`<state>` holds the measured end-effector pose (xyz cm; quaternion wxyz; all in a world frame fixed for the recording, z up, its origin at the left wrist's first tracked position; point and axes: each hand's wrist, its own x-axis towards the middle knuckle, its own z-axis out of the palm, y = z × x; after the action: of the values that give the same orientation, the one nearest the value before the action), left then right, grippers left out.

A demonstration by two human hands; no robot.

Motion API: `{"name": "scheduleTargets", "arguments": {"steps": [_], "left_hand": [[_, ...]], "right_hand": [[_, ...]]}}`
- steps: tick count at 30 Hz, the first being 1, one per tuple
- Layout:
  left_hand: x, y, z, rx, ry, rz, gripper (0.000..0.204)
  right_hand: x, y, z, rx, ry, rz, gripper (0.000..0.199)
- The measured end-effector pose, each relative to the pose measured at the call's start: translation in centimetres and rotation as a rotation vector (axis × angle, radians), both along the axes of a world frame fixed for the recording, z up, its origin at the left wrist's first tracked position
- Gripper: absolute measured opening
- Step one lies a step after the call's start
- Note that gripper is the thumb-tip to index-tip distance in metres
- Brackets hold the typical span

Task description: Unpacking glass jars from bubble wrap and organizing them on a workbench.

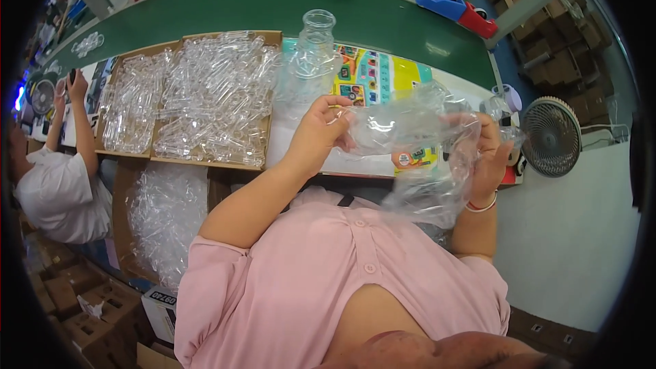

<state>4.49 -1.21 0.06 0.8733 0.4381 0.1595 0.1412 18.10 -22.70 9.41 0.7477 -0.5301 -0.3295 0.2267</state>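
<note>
Clear plastic film (434, 195), thin and crumpled, stretches between two bare hands right of the middle of the frame, its loose part hanging down in front of the pink shirt (294, 280). The left hand (318, 133) pinches its left end narrowly between thumb and fingers. The right hand (488, 160) is partly behind the film at the other end, fingers curled and gripping it; a thin bracelet (482, 203) circles that wrist. Whether a rigid clear piece lies inside the film near the left fingertips, I cannot tell.

Just behind the hands, a colourful printed sheet (410, 72) lies on the worktop, partly covered by the film. Beside it, above the left hand, stands a clear ribbed container (316, 44). Left of that, toward the upper left, two shallow cardboard trays sit side by side, the larger tray (205, 163) and the smaller tray (123, 154), both heaped with clear plastic pieces (219, 89). Below them, more clear pieces (167, 212) fill a lower box.

At the right stands a dark round fan (552, 137). On the green surface (246, 7) at the upper right sit a blue tape dispenser (441, 1) and a red one touching it. At the far left, a co-worker in a white shirt (61, 195) raises both hands.
</note>
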Motion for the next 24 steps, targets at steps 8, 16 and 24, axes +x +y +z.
{"name": "scheduleTargets", "arguments": {"steps": [8,16,24], "left_hand": [[0.8,-0.6,-1.5,0.041,0.067,-0.015,0.033],[1.7,-0.5,-2.9,0.19,0.014,-0.031,0.03],[2.2,0.2,-6.9,0.021,0.225,-0.073,0.027]], "right_hand": [[-0.3,0.8,-10.6,-0.531,0.116,-0.029,0.042],[0.7,1.4,-12.2,-0.426,0.2,0.17,0.033],[1.4,1.2,-15.5,-0.749,-0.402,0.029,0.022]]}}
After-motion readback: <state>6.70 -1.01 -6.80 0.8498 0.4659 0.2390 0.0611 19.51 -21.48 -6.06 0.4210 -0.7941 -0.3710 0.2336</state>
